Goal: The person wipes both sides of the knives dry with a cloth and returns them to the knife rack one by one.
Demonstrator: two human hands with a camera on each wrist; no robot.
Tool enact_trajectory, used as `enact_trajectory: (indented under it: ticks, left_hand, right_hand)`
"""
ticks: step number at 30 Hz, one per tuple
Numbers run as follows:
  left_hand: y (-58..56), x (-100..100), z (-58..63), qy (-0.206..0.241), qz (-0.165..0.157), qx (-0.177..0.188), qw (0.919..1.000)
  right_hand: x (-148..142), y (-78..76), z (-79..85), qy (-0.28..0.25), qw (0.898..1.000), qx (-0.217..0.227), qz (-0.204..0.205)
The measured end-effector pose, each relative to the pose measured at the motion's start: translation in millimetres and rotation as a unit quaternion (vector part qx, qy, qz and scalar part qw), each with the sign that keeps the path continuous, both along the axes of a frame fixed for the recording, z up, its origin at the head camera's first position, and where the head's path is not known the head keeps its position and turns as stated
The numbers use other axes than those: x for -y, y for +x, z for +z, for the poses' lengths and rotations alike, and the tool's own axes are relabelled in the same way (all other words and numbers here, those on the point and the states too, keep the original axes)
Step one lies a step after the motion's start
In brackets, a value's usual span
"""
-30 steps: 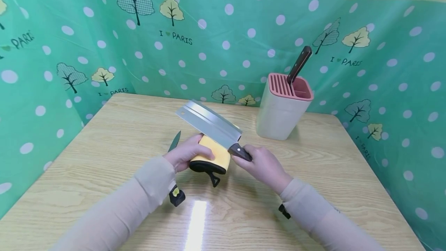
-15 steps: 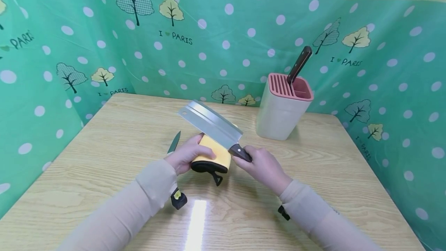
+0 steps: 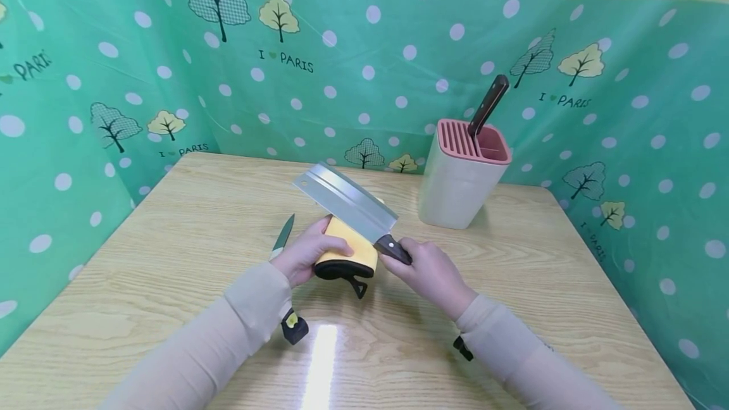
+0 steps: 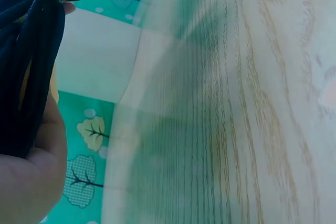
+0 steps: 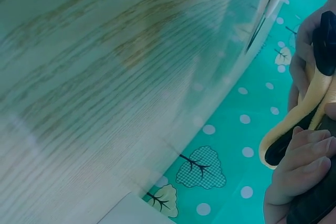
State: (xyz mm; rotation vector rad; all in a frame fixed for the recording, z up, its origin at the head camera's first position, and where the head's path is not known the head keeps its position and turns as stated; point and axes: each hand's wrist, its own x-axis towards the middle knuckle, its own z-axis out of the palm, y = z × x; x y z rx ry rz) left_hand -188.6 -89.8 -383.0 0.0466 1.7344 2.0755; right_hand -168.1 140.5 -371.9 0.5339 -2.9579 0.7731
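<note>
My right hand (image 3: 429,274) grips the dark handle of a cleaver (image 3: 348,200), whose broad silver blade slants up to the left. With the left hand (image 3: 310,250) I hold a yellow cloth (image 3: 352,247) with black edging and a black loop, thumb on top. The cloth lies under the blade in the head view, and a bit of yellow shows beyond it. In the right wrist view, the yellow cloth (image 5: 294,116) appears folded over, close to the right fingers. To the left of my left hand lies a knife with a green blade (image 3: 283,235), its rear part hidden by the hand.
At the back right of the wooden table (image 3: 171,239) stands a white knife holder (image 3: 455,192) with a pink slotted top. A dark-handled knife (image 3: 490,105) sticks up from it. A green dotted curtain (image 3: 342,68) closes off the back and sides.
My left hand and the cloth have shifted slightly to the right, and the cloth's black loop has swung a little right. The cleaver's tip has edged right; the right hand stays nearly still.
</note>
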Motion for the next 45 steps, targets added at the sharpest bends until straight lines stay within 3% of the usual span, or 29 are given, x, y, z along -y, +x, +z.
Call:
enact_trajectory:
  ticks: [10,45]
  left_hand:
    - [-3.4,2.0,-1.6,0.02,0.024,0.004,0.9995]
    - [-6.2,17.6,0.4,0.022,0.088,0.011,0.9958]
  right_hand:
    - [0.3,-0.4,-0.4,0.005,1.0,0.003,-0.008]
    - [-4.6,4.4,-4.8,-0.006,1.0,0.009,-0.002]
